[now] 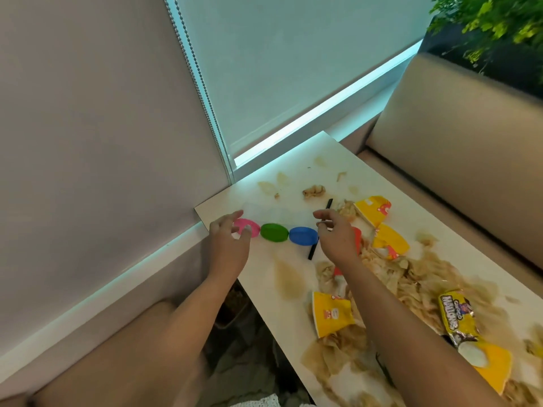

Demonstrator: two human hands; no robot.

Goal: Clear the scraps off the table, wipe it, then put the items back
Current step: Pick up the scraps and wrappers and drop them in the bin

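Clear plastic case [274,232] of four round coloured lids, near the white desk [296,163] corner: the left hand [227,245] pinches one end, the right hand [338,239] the other.

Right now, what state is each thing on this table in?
Row of lidded pots: lids on, gripped at both ends.
Left hand: fingers curled round the pink end.
Right hand: fingers curled round the red end.
Yellow cups: torn and flattened.
Snack wrapper: crumpled.
Table: stained, strewn with scraps.

Beige bench [455,127], green plant [493,22] behind it — blind [293,54] with bead chain [199,74]
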